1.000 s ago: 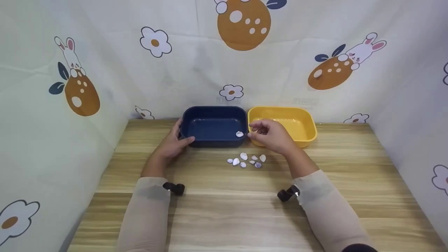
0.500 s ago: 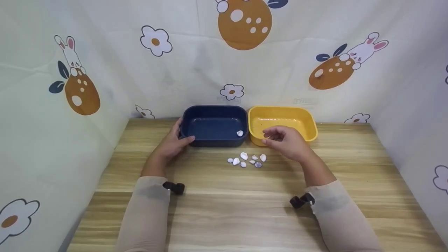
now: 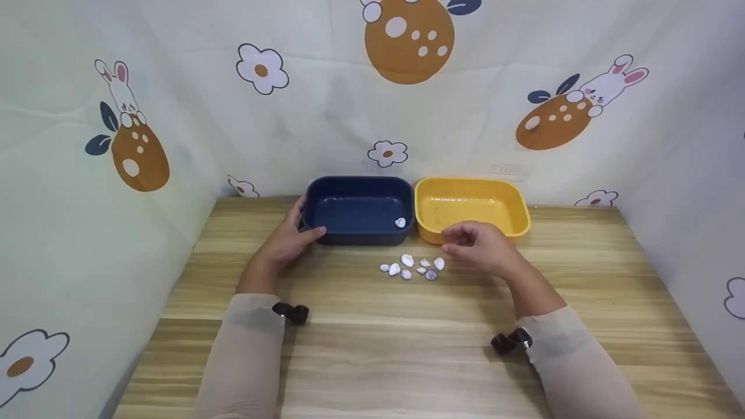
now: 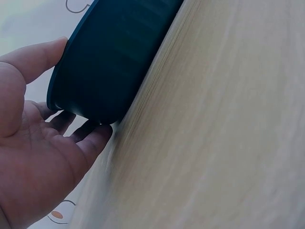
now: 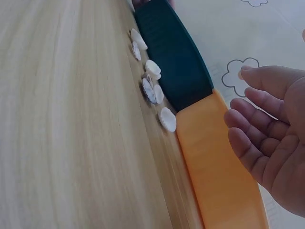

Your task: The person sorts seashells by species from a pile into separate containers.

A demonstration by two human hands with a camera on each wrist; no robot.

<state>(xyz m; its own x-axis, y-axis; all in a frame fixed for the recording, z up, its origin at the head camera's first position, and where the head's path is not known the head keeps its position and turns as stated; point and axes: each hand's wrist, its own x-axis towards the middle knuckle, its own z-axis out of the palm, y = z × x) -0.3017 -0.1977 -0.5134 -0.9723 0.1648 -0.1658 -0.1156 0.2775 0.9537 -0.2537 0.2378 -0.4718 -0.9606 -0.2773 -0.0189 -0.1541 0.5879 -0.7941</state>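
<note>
My left hand (image 3: 289, 240) grips the left end of a dark blue plastic basin (image 3: 358, 238). In the left wrist view its thumb (image 4: 45, 57) lies on the rim, and the fingers bend against the end wall near the base. One white seashell (image 3: 400, 222) lies inside the basin at its right front corner. Several small white and purplish seashells (image 3: 407, 260) are scattered on the table in front of the basins. To their right hovers my right hand (image 3: 480, 247), fingers loosely bent and holding nothing, just before the front wall of a yellow basin (image 3: 428, 235).
Both basins stand side by side at the back of the wood-grain table (image 3: 372, 349), close to a printed cloth backdrop (image 3: 326, 116). Cloth also hangs along the left and right sides. A small black camera (image 3: 512, 341) is strapped to each wrist.
My right hand has let go of the seashell in the blue basin. It has moved right and back toward me, past the yellow basin's front edge. The left hand stays put.
</note>
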